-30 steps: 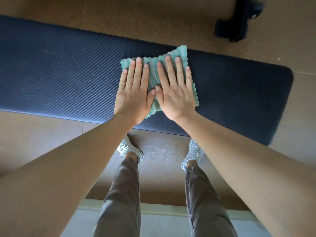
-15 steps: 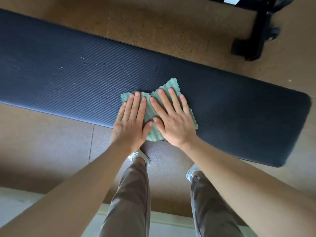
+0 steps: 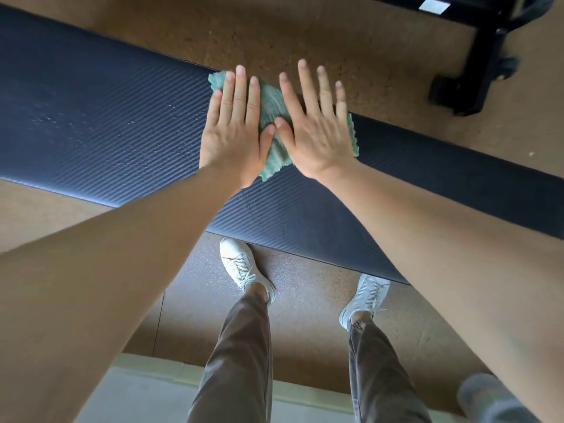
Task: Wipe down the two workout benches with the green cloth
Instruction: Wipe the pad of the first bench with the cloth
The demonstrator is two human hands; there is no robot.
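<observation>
Head view: both hands flat, fingers straight, nothing gripped. The left hand (image 3: 235, 132) and right hand (image 3: 317, 132) press side by side on the green cloth (image 3: 271, 102), thumbs touching. Cloth sits at the far edge of the bench pad (image 3: 106, 123), upper centre of frame. Its upper-left corner is right at the edge, and the right hand's fingertips (image 3: 302, 64) overhang the floor (image 3: 320, 29).

Risks as I read it:
- Hold is palm friction only, so a push further up-frame likely slides the cloth off the pad onto the floor, where it picks up grit.
- Cloth looks bunched between the hands, so the contact patch is small and streaks are likely.
- Also pale specks (image 3: 137, 123) left of the hands look unwiped and are easy to miss.

Upper right: black frame (image 3: 476, 74), can't tell if it's the second bench.
</observation>
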